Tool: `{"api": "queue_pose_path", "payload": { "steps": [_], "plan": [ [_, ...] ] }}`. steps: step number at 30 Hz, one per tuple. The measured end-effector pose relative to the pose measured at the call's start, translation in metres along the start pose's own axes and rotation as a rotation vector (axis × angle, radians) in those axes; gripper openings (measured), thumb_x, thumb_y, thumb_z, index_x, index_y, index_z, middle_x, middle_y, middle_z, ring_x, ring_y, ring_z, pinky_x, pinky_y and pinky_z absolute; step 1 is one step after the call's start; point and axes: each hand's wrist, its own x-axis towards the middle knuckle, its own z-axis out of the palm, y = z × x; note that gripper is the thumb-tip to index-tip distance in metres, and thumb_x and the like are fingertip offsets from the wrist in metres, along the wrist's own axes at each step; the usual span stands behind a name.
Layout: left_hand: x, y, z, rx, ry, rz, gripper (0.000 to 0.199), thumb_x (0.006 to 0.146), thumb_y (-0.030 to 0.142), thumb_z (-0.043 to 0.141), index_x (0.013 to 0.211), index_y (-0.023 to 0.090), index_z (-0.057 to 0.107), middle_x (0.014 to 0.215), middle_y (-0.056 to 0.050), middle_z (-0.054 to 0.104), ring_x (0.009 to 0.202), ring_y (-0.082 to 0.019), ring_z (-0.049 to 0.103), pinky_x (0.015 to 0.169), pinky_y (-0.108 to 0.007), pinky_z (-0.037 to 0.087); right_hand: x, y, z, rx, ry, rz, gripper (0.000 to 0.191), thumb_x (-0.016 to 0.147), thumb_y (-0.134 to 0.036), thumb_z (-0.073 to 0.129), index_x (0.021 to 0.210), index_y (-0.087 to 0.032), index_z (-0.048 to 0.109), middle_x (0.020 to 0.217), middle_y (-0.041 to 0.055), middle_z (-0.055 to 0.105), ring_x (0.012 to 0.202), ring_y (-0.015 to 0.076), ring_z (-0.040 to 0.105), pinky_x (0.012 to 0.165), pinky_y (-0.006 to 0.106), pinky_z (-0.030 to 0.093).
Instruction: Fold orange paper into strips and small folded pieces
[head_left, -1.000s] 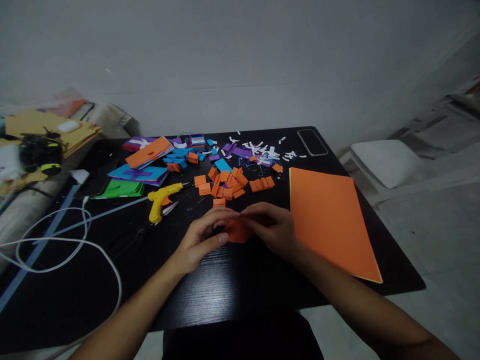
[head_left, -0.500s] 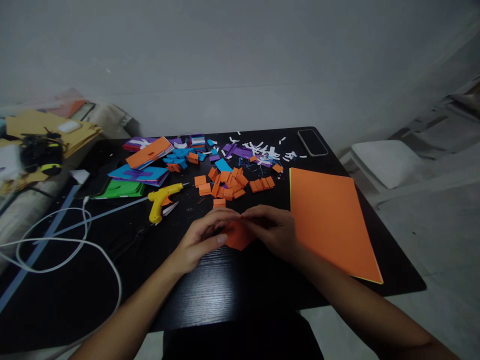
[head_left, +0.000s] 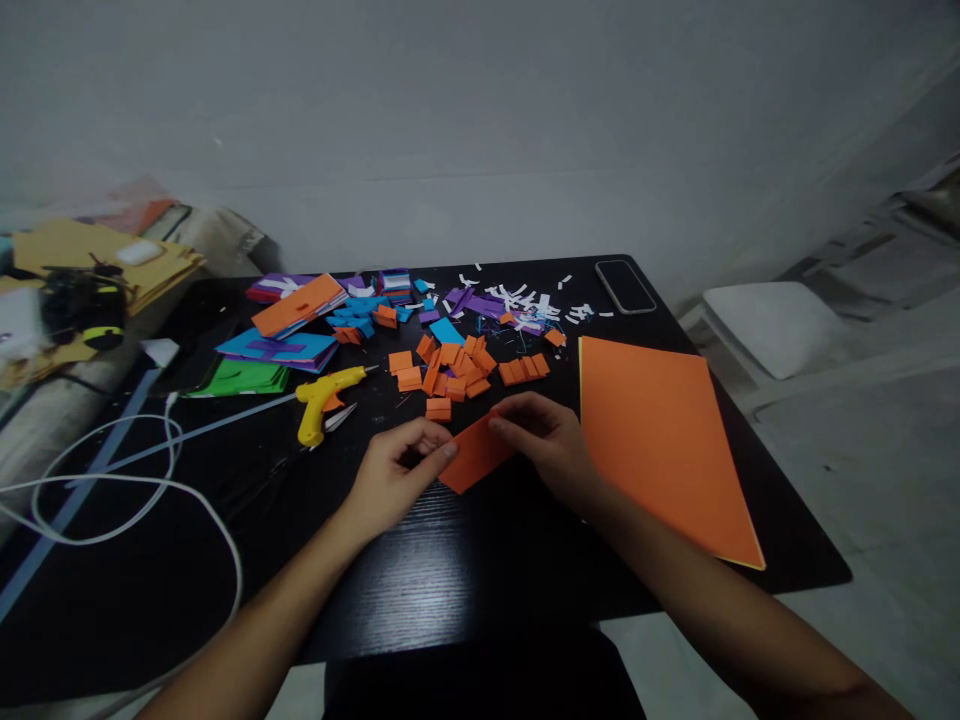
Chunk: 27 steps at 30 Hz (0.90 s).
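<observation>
A piece of orange paper (head_left: 475, 455) is stretched between my two hands, tilted above the black table. My left hand (head_left: 397, 470) pinches its left end between thumb and fingers. At the upper right end, my right hand (head_left: 547, 440) grips the same paper with thumb and forefinger. Just beyond lies a heap of small folded orange paper pieces (head_left: 457, 367), with one folded piece (head_left: 439, 409) apart from it, close to my left fingers. To the right of my right hand rests a stack of large orange sheets (head_left: 667, 450).
A yellow glue gun (head_left: 324, 400) lies left of my hands, near dark-handled scissors (head_left: 262, 485). Folded green paper (head_left: 244, 377), blue paper (head_left: 277, 348) and white scraps (head_left: 529, 302) lie further back. A phone (head_left: 625, 285) sits at the back right; a white cable (head_left: 202, 500) loops at left.
My hands have moved apart, and the orange paper between them shows more fully, as a flat strip. The other things on the table have stayed put.
</observation>
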Motion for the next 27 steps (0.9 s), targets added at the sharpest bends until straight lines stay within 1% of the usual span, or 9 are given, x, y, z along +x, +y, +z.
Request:
{"api": "queue_pose_path", "payload": {
  "steps": [5,10,14,19,22,25,27],
  "plan": [
    [0.0006,0.0017,-0.0040,0.080,-0.004,0.060,0.014,0.090,0.029,0.072,0.084,0.017,0.074,0.067,0.001,0.067,0.062,-0.011,0.061,0.060,-0.021,0.048,0.0024,-0.0024,-0.0029,-0.041,-0.043,0.013,0.020,0.083,-0.040,0.081,0.087,-0.023,0.073,0.088,0.0017,0.075,0.084,0.0181,0.069,0.080,0.032,0.055],
    [0.0007,0.0018,-0.0047,0.144,-0.013,0.107,0.014,0.091,0.029,0.071,0.084,0.017,0.074,0.067,0.001,0.066,0.062,-0.011,0.060,0.060,-0.022,0.047,0.0029,-0.0022,-0.0032,-0.056,-0.058,0.005,0.017,0.085,-0.038,0.077,0.085,-0.022,0.070,0.086,0.0012,0.071,0.081,0.0172,0.064,0.077,0.031,0.052],
    [0.0005,-0.0002,-0.0047,0.142,-0.026,0.097,0.014,0.091,0.029,0.070,0.084,0.018,0.074,0.068,0.001,0.066,0.062,-0.012,0.060,0.060,-0.022,0.047,0.0030,-0.0019,-0.0027,-0.047,-0.063,0.002,0.016,0.085,-0.037,0.076,0.084,-0.022,0.069,0.084,0.0004,0.069,0.079,0.0166,0.063,0.076,0.030,0.051],
    [0.0002,-0.0003,-0.0039,0.085,-0.055,0.044,0.016,0.091,0.030,0.070,0.082,0.018,0.073,0.066,0.002,0.065,0.061,-0.011,0.059,0.060,-0.022,0.046,0.0032,-0.0030,-0.0024,-0.066,-0.067,0.014,0.020,0.085,-0.041,0.078,0.085,-0.022,0.071,0.083,0.0008,0.070,0.079,0.0171,0.063,0.074,0.030,0.050],
    [0.0005,0.0004,-0.0031,0.036,-0.008,0.002,0.017,0.089,0.032,0.072,0.080,0.018,0.073,0.064,0.002,0.063,0.059,-0.011,0.057,0.058,-0.021,0.044,0.0035,-0.0034,-0.0027,-0.072,-0.031,0.025,0.022,0.085,-0.043,0.077,0.085,-0.022,0.071,0.083,0.0007,0.069,0.077,0.0170,0.062,0.073,0.030,0.049],
    [0.0014,-0.0002,-0.0035,-0.009,0.096,-0.049,0.017,0.085,0.034,0.076,0.081,0.018,0.074,0.065,0.002,0.064,0.059,-0.010,0.055,0.057,-0.021,0.042,0.0050,-0.0020,-0.0038,-0.045,0.026,0.044,0.022,0.086,-0.044,0.077,0.086,-0.022,0.070,0.085,0.0006,0.069,0.079,0.0169,0.061,0.075,0.030,0.049],
    [0.0021,-0.0012,-0.0043,-0.049,0.167,-0.083,0.018,0.084,0.036,0.077,0.083,0.018,0.076,0.067,0.001,0.066,0.060,-0.010,0.055,0.058,-0.021,0.043,0.0064,0.0001,-0.0046,-0.022,0.037,0.070,0.022,0.086,-0.043,0.077,0.086,-0.023,0.069,0.084,0.0001,0.068,0.078,0.0165,0.061,0.075,0.029,0.050]
  ]
}}
